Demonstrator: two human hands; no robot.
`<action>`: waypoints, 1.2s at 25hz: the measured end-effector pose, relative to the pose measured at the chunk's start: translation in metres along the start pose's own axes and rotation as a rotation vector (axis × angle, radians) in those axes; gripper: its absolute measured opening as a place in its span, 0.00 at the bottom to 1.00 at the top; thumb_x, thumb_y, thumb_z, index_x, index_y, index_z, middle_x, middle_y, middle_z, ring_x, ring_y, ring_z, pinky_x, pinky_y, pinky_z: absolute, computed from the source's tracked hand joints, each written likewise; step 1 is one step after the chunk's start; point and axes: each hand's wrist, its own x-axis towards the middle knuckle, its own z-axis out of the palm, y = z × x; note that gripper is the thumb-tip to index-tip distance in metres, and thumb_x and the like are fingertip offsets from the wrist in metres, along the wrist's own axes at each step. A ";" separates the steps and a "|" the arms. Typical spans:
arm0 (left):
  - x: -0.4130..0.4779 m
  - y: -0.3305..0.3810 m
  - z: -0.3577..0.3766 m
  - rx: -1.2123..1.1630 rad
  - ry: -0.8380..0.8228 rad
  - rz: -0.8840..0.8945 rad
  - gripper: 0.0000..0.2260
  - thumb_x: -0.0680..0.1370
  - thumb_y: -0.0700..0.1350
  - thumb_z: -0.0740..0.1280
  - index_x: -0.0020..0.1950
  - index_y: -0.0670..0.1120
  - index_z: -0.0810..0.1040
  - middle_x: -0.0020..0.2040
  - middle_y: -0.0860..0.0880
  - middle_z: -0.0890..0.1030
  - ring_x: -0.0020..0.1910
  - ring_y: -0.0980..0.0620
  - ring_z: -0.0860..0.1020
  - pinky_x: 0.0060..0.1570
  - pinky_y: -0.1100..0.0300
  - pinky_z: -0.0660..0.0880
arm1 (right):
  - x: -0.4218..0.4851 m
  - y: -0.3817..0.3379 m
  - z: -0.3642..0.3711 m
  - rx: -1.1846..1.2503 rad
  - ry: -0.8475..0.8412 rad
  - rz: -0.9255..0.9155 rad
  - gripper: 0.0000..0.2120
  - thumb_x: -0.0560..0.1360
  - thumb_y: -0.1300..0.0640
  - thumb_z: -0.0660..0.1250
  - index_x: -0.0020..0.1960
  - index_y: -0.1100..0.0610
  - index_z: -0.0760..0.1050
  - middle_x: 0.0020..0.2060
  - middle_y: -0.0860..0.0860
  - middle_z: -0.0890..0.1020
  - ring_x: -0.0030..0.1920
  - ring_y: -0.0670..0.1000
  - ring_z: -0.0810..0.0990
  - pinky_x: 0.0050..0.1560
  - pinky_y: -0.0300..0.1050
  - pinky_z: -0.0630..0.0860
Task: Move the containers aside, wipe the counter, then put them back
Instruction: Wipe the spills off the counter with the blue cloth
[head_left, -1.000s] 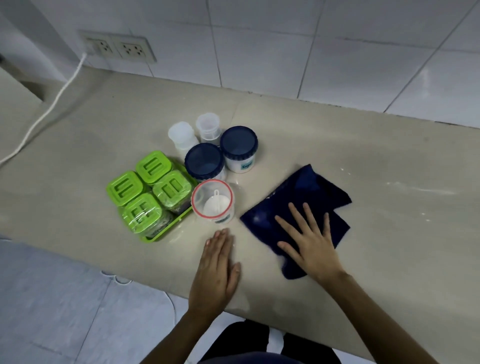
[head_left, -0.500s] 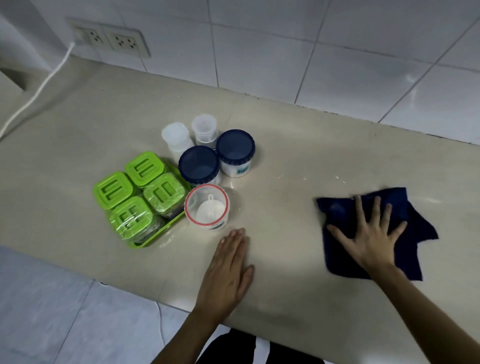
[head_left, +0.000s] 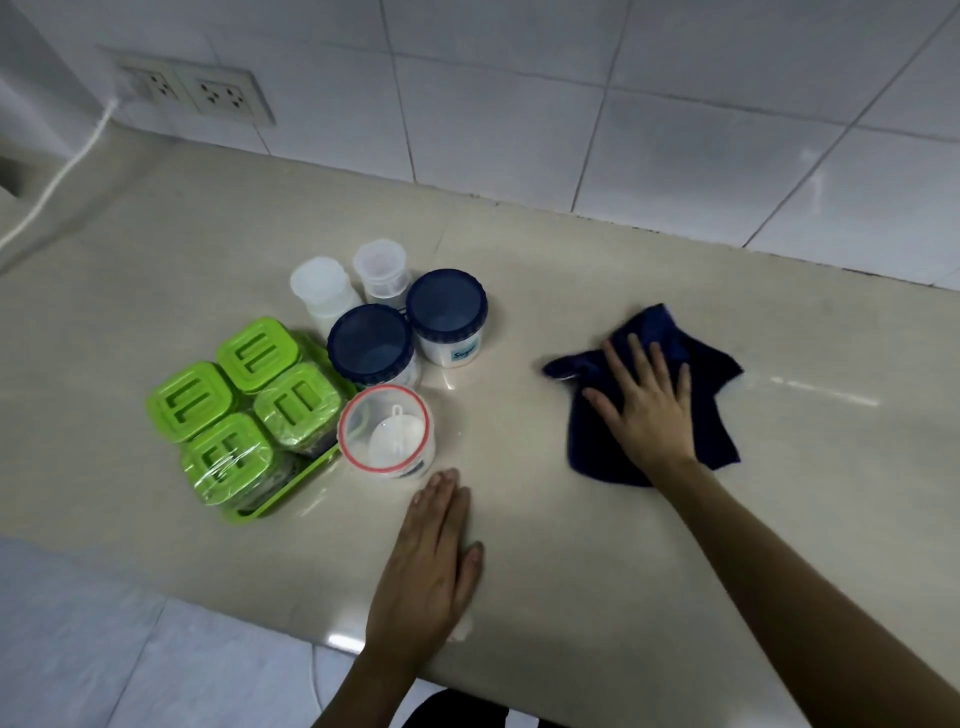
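Your right hand (head_left: 647, 410) lies flat and open, fingers spread, pressed on the dark blue cloth (head_left: 717, 374) on the counter (head_left: 545, 571); the hand covers the cloth's middle, so its folds there are hidden. Your left hand (head_left: 428, 566) rests palm down, fingers together and holding nothing, near the counter's front edge, just in front of the clear red-rimmed container (head_left: 387, 428). That container holds a white scoop-like piece, hard to make out. Behind it stand two blue-lidded jars (head_left: 447, 306), the right one labelled, though the word is blurred. Two small translucent white containers (head_left: 319, 283) stand behind those. At the left, four green-lidded boxes (head_left: 189, 400) sit packed in a green tray (head_left: 291, 483); plastic wrap glares over the nearer ones and hides their contents. A white cord (head_left: 57, 179) runs out of frame at the left, below the wall sockets (head_left: 208, 93).
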 end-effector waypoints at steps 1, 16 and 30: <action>0.000 -0.001 0.001 0.022 -0.005 0.005 0.25 0.80 0.51 0.58 0.74 0.40 0.65 0.77 0.43 0.61 0.77 0.47 0.60 0.76 0.52 0.54 | 0.006 0.018 -0.007 0.015 -0.010 0.104 0.35 0.74 0.31 0.43 0.78 0.44 0.48 0.79 0.50 0.50 0.79 0.55 0.45 0.76 0.63 0.42; 0.062 0.100 0.041 0.135 -0.148 0.251 0.28 0.79 0.53 0.59 0.74 0.38 0.64 0.76 0.40 0.63 0.76 0.42 0.61 0.73 0.47 0.56 | -0.070 0.162 -0.028 0.032 -0.018 0.438 0.37 0.70 0.28 0.40 0.77 0.40 0.47 0.79 0.50 0.48 0.78 0.55 0.43 0.74 0.69 0.40; 0.064 0.130 0.051 0.123 -0.178 0.177 0.29 0.78 0.54 0.58 0.76 0.43 0.62 0.78 0.47 0.60 0.78 0.52 0.56 0.76 0.51 0.52 | -0.136 0.266 -0.029 0.007 0.033 0.290 0.30 0.77 0.35 0.52 0.76 0.42 0.54 0.79 0.49 0.53 0.78 0.54 0.49 0.74 0.65 0.41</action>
